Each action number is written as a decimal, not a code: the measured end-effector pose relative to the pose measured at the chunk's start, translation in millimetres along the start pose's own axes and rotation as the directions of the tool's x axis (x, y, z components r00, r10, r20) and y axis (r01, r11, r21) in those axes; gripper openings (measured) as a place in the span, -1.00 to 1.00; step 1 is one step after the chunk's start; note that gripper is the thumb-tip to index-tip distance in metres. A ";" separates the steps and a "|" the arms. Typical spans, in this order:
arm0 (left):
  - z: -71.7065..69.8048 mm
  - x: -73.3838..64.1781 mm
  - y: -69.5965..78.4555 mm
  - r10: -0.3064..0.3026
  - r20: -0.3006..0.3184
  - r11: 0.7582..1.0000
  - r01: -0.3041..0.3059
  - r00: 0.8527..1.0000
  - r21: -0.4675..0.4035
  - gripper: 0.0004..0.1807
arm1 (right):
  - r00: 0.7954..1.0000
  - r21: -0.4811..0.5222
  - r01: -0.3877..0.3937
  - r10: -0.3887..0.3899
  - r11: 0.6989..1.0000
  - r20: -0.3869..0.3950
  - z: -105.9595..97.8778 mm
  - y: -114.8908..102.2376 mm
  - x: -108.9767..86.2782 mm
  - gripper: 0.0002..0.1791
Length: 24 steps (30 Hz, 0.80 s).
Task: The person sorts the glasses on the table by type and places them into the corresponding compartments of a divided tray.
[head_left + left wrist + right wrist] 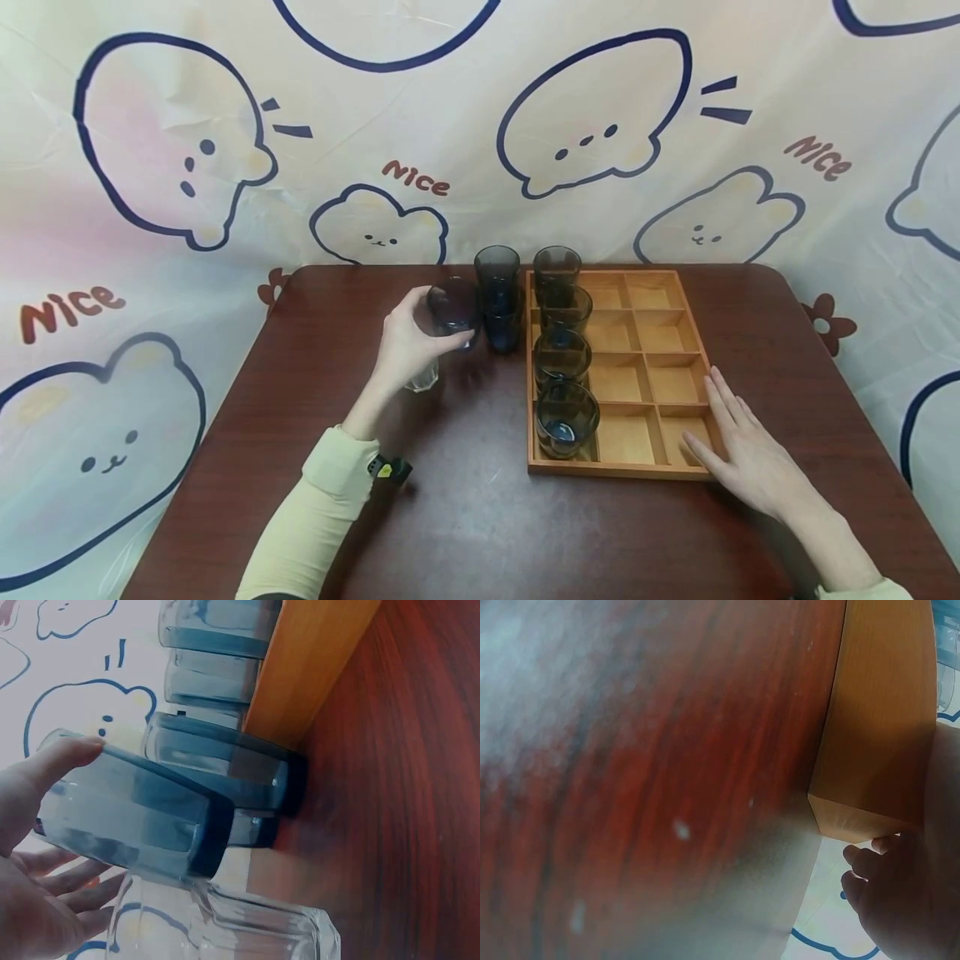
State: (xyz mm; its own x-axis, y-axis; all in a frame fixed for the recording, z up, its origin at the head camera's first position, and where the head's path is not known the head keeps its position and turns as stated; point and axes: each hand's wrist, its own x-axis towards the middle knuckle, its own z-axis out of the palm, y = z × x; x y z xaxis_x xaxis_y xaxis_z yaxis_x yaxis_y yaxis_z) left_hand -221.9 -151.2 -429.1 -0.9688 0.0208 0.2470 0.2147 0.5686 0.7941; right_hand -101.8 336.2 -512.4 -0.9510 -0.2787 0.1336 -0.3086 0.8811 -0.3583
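Note:
My left hand [405, 343] grips a dark tinted drinking glass [454, 307] around its sides, left of the wooden box. In the left wrist view the thumb lies at the rim of this glass [135, 806], which tilts over the table. Close under it stands a clear faceted glass [423, 377], partly hidden by the hand. Two more dark glasses [497, 262] stand along the box's left side. The divided wooden box [615, 475] carries dark glasses [567, 421] down its left column. My right hand [761, 467] rests with extended fingers on the box's front right edge.
The brown table [465, 533] ends at the back against a curtain [465, 108] printed with cartoon bears. Thin wooden dividers [648, 404] split the box into square compartments.

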 end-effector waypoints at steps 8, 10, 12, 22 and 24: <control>-0.1 3.1 3.3 -0.001 -0.032 0.976 -0.006 0.999 -0.218 -0.22 | 1.000 -0.004 0.006 -0.006 1.000 -0.008 1.0 0.5 -0.8 0.08; -0.1 3.6 4.2 -0.009 -0.026 0.968 0.002 1.000 -0.250 -0.22 | 1.000 -0.006 0.008 -0.008 1.000 -0.008 1.5 0.8 -0.7 0.08; -0.4 4.1 5.0 -0.018 -0.022 0.962 0.011 1.000 -0.271 -0.23 | 1.000 -0.006 0.008 -0.008 1.000 -0.006 1.9 1.0 -0.8 0.08; -3.2 4.9 8.9 -0.095 0.017 0.915 0.094 0.995 -0.393 -0.25 | 1.000 -0.010 -0.006 0.006 1.000 0.002 0.4 -0.1 -0.3 0.08; -3.8 5.6 10.2 -0.128 0.042 0.894 0.133 0.991 -0.427 -0.26 | 1.000 -0.008 -0.007 0.007 1.000 0.004 0.6 -0.1 -0.2 0.07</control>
State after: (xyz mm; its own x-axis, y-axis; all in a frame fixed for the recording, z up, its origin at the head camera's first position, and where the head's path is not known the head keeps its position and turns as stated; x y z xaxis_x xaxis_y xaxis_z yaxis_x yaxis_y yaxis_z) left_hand -224.7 -148.5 -417.5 -0.9926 -0.0173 0.1202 0.1159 0.1604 0.9802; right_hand -101.5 335.9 -512.9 -0.9531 -0.2744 0.1277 -0.3022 0.8861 -0.3515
